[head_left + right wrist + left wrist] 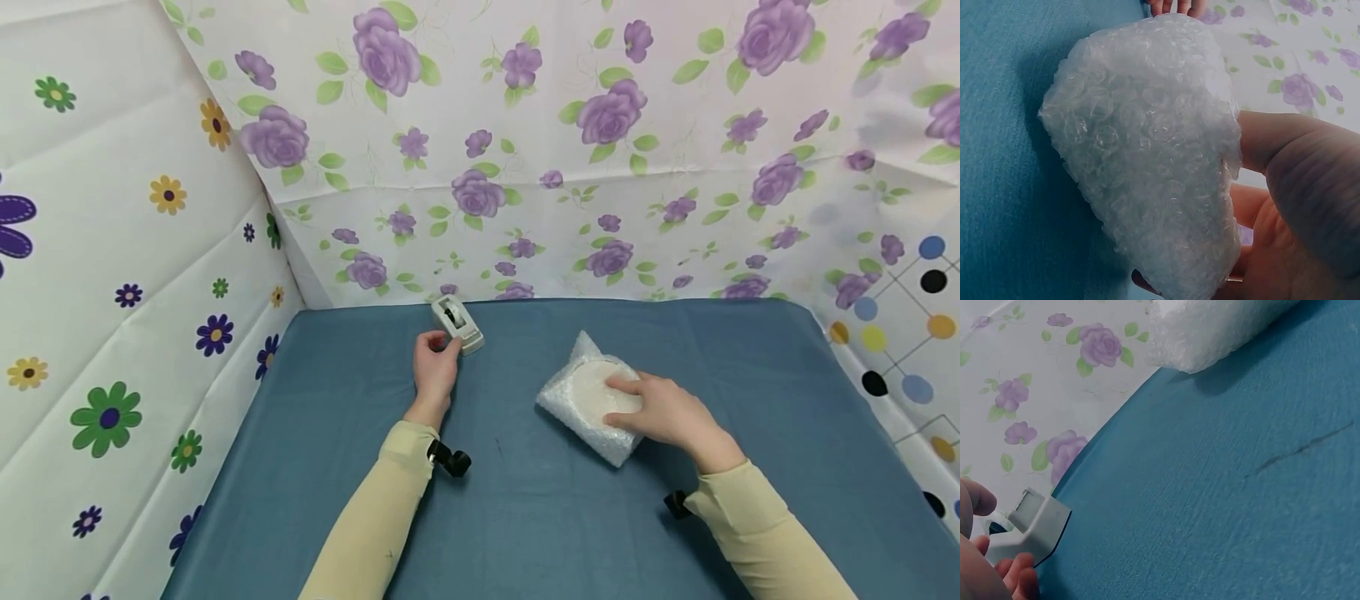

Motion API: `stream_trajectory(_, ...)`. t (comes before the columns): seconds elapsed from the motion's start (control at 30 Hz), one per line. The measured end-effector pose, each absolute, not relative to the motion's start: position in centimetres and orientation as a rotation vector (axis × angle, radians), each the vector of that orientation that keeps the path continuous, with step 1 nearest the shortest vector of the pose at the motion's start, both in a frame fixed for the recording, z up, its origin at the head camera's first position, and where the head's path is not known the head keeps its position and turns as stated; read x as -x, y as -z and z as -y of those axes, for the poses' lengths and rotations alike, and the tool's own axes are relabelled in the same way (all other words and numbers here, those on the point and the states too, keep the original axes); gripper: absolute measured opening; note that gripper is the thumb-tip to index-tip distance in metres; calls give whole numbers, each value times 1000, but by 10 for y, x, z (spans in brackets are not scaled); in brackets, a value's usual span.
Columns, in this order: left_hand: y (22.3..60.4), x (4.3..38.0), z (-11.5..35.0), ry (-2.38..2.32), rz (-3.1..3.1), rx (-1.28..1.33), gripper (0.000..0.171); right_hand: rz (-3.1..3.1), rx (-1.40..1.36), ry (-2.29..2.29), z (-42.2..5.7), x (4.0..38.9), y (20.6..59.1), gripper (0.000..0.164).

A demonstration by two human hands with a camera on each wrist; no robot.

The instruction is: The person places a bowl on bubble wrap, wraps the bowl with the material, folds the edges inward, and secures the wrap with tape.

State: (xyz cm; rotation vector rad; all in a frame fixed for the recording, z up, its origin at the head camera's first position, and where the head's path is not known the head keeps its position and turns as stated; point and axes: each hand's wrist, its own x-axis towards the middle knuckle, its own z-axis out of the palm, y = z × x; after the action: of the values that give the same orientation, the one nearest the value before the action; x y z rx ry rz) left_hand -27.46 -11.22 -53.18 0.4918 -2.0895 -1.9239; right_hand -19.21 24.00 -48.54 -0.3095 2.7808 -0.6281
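Note:
A bubble-wrapped package (573, 404) with a round cream-coloured thing inside is held tilted above the blue cloth by my right hand (667, 417). The right fingers and thumb grip its right side; in the right wrist view the bubble wrap (1147, 144) hides some fingertips. My left hand (435, 371) is beside a small white tape dispenser (459, 323) near the far table edge, its fingers loosely bent. In the left wrist view the fingers (1019, 575) partly cover the dispenser (1041, 528); whether they touch it is hard to tell.
Blue cloth (495, 517) covers the table, with a thin dark mark between the two arms. Flowered sheets (525, 117) stand behind and at the left (150, 250), and a dotted one (900, 350) at the right. Each wrist wears a small black camera mount (450, 460).

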Motion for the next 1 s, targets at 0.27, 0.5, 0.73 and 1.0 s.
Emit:
stream_trajectory(0.27,533,280,115,1975,2184,-500,35,-2774,312,631,-240,194,487,77)
stream_trajectory(0.5,535,286,114,2026,2188,-522,32,-2776,317,672,-241,193,490,75)
stream_trajectory(0.73,536,286,109,1853,2303,-486,32,-2783,332,681,-242,193,493,75)
stream_trajectory(1.0,528,293,107,1920,2321,-599,39,-2783,338,681,-242,194,494,75)
